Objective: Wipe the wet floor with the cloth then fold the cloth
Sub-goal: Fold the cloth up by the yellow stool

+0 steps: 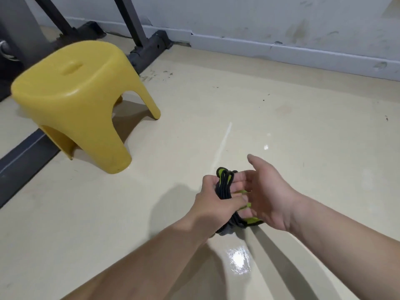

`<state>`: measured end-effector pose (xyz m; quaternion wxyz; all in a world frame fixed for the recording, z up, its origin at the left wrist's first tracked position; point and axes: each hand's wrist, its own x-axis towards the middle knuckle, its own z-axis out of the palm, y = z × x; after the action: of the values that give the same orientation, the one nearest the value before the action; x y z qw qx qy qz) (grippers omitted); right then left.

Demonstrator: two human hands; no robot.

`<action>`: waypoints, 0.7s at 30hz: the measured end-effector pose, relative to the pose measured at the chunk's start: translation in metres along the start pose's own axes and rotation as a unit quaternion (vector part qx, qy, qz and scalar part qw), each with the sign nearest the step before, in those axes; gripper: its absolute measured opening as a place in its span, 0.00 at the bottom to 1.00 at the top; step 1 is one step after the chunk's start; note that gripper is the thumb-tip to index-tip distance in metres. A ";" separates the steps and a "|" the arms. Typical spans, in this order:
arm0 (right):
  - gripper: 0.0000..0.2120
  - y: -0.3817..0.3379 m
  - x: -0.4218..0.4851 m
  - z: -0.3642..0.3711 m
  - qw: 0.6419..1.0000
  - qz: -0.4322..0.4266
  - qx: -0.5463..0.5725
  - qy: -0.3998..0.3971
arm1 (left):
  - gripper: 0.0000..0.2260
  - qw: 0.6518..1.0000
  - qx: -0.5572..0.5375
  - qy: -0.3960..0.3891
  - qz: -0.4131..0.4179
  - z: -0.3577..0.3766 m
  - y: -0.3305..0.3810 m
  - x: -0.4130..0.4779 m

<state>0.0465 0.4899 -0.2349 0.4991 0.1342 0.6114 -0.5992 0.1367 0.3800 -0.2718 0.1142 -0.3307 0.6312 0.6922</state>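
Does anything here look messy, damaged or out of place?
Yes. A wet, shiny patch lies on the floor close to the camera, with a pale streak farther out. The cloth is bunched, not folded, gripped by the left hand with the right hand against it. The baseboard looks scuffed and chipped.

Yellow plastic stool (80, 100) upper L, upright, shallow slot in seat; its near-L leg meets dark flat bar (23, 152) running diag. Behind: dark metal frame foot (149, 50) w/ slanted struts (129, 20). Grey wall (259, 16) at back, scuffed; pale skirting (303, 55) along base, chipped.
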 end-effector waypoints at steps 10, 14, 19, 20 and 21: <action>0.34 -0.043 0.004 0.065 0.950 -0.109 -0.291 -0.015 | 0.19 0.996 0.009 0.093 0.003 -0.085 0.019 0.013; 0.14 -0.035 0.023 0.044 0.952 -0.145 -0.232 0.137 | 0.25 0.995 -0.062 0.073 -0.012 -0.105 0.015 0.011; 0.22 0.015 0.042 0.002 0.965 0.044 -0.208 0.156 | 0.25 0.992 -0.121 0.013 -0.015 -0.107 0.010 0.009; 0.27 0.024 0.043 -0.003 0.974 0.097 -0.157 0.131 | 0.26 0.992 -0.128 0.000 -0.015 -0.104 0.010 0.009; 0.31 0.032 0.046 -0.008 0.980 0.139 -0.101 0.102 | 0.27 0.991 -0.132 -0.010 -0.014 -0.100 0.010 0.009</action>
<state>0.0462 0.4846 -0.2912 0.5233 0.2278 0.6918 -0.4423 0.1551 0.2810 -0.2680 0.0856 -0.3447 0.5287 0.7709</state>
